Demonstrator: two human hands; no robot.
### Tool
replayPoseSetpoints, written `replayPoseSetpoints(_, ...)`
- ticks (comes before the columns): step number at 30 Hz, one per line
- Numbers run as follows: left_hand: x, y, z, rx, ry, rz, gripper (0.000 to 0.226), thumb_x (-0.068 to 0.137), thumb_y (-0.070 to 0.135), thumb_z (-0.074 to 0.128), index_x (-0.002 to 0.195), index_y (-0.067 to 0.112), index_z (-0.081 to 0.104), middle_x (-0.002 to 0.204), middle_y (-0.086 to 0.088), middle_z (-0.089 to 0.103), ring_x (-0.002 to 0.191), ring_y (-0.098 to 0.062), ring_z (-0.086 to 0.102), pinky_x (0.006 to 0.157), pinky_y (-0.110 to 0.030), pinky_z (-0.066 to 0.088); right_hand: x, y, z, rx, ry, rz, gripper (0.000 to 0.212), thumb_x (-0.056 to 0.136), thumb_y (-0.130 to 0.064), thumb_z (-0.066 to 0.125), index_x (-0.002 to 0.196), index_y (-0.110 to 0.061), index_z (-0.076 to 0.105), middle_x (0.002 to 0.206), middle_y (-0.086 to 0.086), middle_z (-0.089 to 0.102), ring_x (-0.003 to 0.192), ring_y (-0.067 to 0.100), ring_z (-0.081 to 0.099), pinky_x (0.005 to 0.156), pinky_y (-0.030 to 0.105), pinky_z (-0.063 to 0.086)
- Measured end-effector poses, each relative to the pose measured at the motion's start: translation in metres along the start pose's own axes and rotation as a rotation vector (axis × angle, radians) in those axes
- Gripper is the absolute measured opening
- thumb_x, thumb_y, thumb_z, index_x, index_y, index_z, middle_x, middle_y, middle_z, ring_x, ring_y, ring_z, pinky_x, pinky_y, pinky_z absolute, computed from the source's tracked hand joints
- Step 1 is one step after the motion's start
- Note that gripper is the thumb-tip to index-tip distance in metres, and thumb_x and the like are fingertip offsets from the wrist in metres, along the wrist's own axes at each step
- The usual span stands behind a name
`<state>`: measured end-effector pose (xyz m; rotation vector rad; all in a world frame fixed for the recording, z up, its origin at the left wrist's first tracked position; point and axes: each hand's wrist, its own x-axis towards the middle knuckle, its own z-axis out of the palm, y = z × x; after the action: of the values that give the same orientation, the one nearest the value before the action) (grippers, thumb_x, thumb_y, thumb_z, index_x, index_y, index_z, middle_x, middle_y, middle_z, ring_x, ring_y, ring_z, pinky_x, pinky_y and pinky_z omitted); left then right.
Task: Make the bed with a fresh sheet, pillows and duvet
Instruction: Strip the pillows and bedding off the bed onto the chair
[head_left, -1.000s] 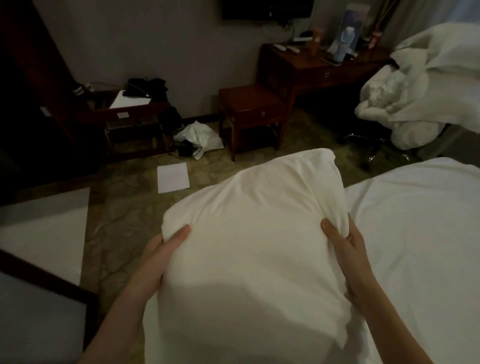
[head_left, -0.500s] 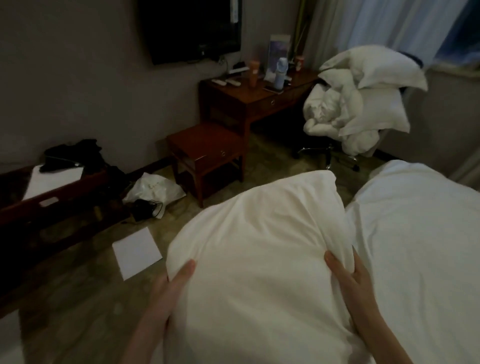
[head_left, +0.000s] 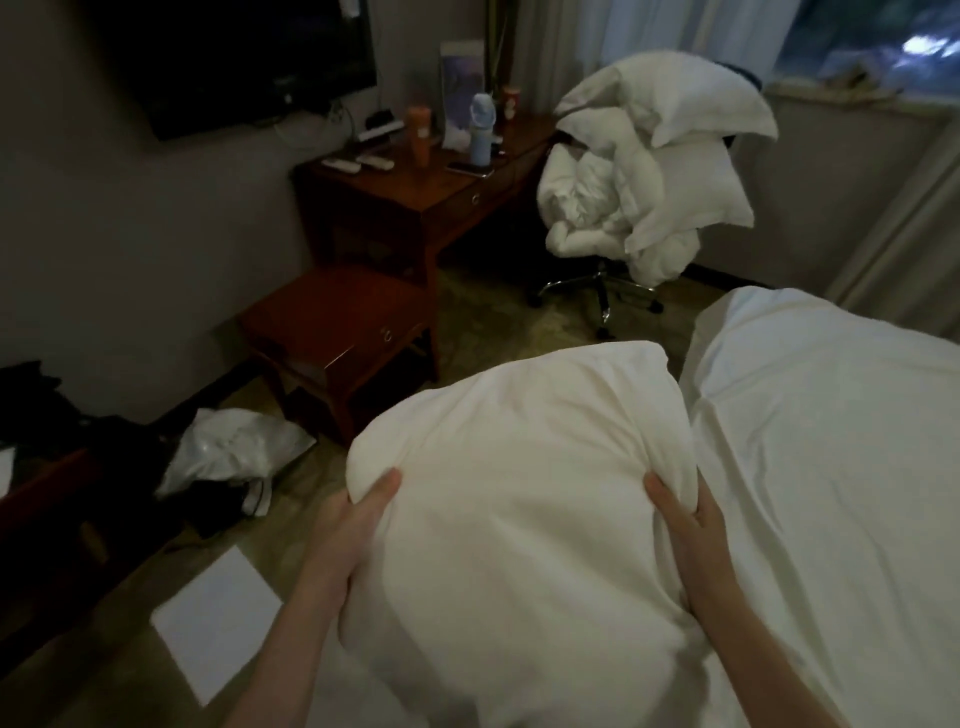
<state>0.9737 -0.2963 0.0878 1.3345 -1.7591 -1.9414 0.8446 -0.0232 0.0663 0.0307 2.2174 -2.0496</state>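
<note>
I hold a plump white pillow (head_left: 519, 493) in front of me, over the left edge of the bed. My left hand (head_left: 353, 525) grips its left side, thumb dug into the fabric. My right hand (head_left: 685, 525) grips its right side, and the cover bunches around the fingers. To the right lies the bed (head_left: 831, 467), covered by a white sheet with a few creases. A heap of white duvet and pillows (head_left: 654, 171) is piled on an office chair by the window.
A wooden desk (head_left: 415, 192) with bottles and remotes stands against the wall under a dark TV (head_left: 249, 57). A low wooden stool (head_left: 332, 322) is beside it. On the floor lie a white plastic bag (head_left: 228, 447) and a white paper sheet (head_left: 218, 618).
My view has swung to the right, bringing the chair pile and window into sight. Both hands keep hold of the pillow, and their grip has tightened, so the fabric bunches more.
</note>
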Motion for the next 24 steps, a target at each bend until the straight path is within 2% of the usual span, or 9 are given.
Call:
replayPoseSetpoints(2, 0.037, 0.021, 0.009, 0.023, -0.043, 0.005, 0.060, 0.080, 0.046, 0.069, 0.128, 0.011, 0.057, 0.102, 0.001, 0.062, 0.083, -0.019, 0.057, 0.084, -0.036, 0.045, 0.028, -0.005, 0.018, -0.002, 0.053, -0.004, 0.050, 0.091, -0.024, 0.062, 0.139, -0.016, 0.048, 0.128, 0.000, 0.058, 0.119, 0.021, 0.053, 0.100, 0.034, 0.041)
replayPoseSetpoints(4, 0.068, 0.037, 0.019, 0.047, -0.093, -0.014, 0.063, 0.076, 0.050, 0.072, 0.126, 0.014, 0.058, 0.115, -0.005, 0.064, 0.095, -0.027, 0.060, 0.092, -0.044, 0.048, 0.051, -0.012, 0.031, -0.011, 0.085, -0.018, 0.047, 0.092, -0.021, 0.061, 0.137, -0.016, 0.049, 0.121, -0.003, 0.059, 0.114, 0.016, 0.054, 0.092, 0.025, 0.041)
replayPoseSetpoints(6, 0.094, 0.049, 0.028, 0.068, -0.143, -0.030, 0.063, 0.075, 0.052, 0.072, 0.124, 0.015, 0.060, 0.112, -0.005, 0.066, 0.098, -0.029, 0.061, 0.092, -0.048, 0.049, 0.068, -0.016, 0.038, -0.028, 0.126, -0.025, 0.045, 0.092, -0.019, 0.061, 0.136, -0.018, 0.049, 0.119, -0.006, 0.058, 0.112, 0.012, 0.054, 0.090, 0.021, 0.040)
replayPoseSetpoints(9, 0.130, 0.059, 0.045, 0.093, -0.213, -0.040, 0.054, 0.078, 0.047, 0.071, 0.120, 0.015, 0.060, 0.098, 0.001, 0.066, 0.092, -0.024, 0.061, 0.086, -0.041, 0.049, 0.089, -0.018, 0.044, -0.050, 0.220, -0.006, 0.046, 0.092, -0.015, 0.061, 0.135, -0.022, 0.048, 0.123, -0.008, 0.056, 0.114, 0.009, 0.051, 0.094, 0.022, 0.037)
replayPoseSetpoints(11, 0.155, 0.063, 0.058, 0.120, -0.248, -0.059, 0.053, 0.079, 0.046, 0.070, 0.121, 0.016, 0.059, 0.094, 0.003, 0.063, 0.092, -0.024, 0.060, 0.089, -0.043, 0.048, 0.105, -0.011, 0.048, -0.073, 0.274, 0.012, 0.048, 0.091, -0.014, 0.062, 0.137, -0.017, 0.049, 0.129, -0.006, 0.056, 0.117, 0.011, 0.052, 0.095, 0.022, 0.037)
replayPoseSetpoints(14, 0.203, 0.072, 0.080, 0.140, -0.286, -0.082, 0.059, 0.077, 0.048, 0.071, 0.124, 0.014, 0.058, 0.103, -0.001, 0.064, 0.096, -0.027, 0.060, 0.095, -0.050, 0.047, 0.134, 0.000, 0.060, -0.101, 0.346, 0.028, 0.049, 0.091, -0.014, 0.063, 0.138, -0.014, 0.049, 0.130, -0.003, 0.057, 0.118, 0.012, 0.054, 0.095, 0.022, 0.040)
replayPoseSetpoints(18, 0.286, 0.098, 0.117, 0.149, -0.356, -0.100, 0.059, 0.080, 0.046, 0.069, 0.126, 0.013, 0.056, 0.105, -0.004, 0.063, 0.090, -0.024, 0.057, 0.086, -0.040, 0.046, 0.198, 0.008, 0.089, -0.131, 0.421, 0.039, 0.050, 0.090, -0.014, 0.064, 0.137, -0.014, 0.050, 0.132, 0.002, 0.058, 0.121, 0.018, 0.054, 0.101, 0.030, 0.041)
replayPoseSetpoints(21, 0.350, 0.136, 0.146, 0.193, -0.408, -0.071, 0.060, 0.083, 0.046, 0.065, 0.131, 0.013, 0.051, 0.110, -0.005, 0.058, 0.085, -0.019, 0.052, 0.084, -0.038, 0.042, 0.256, -0.001, 0.115, -0.134, 0.467, 0.042, 0.050, 0.090, -0.014, 0.064, 0.138, -0.013, 0.050, 0.133, 0.003, 0.058, 0.122, 0.020, 0.054, 0.099, 0.029, 0.040)
replayPoseSetpoints(24, 0.411, 0.183, 0.172, 0.224, -0.462, -0.025, 0.061, 0.082, 0.046, 0.065, 0.132, 0.012, 0.051, 0.118, -0.007, 0.058, 0.092, -0.022, 0.052, 0.088, -0.041, 0.042, 0.305, -0.018, 0.143, -0.116, 0.497, 0.049, 0.055, 0.089, -0.019, 0.067, 0.140, -0.013, 0.047, 0.134, 0.005, 0.056, 0.123, 0.021, 0.053, 0.100, 0.030, 0.040)
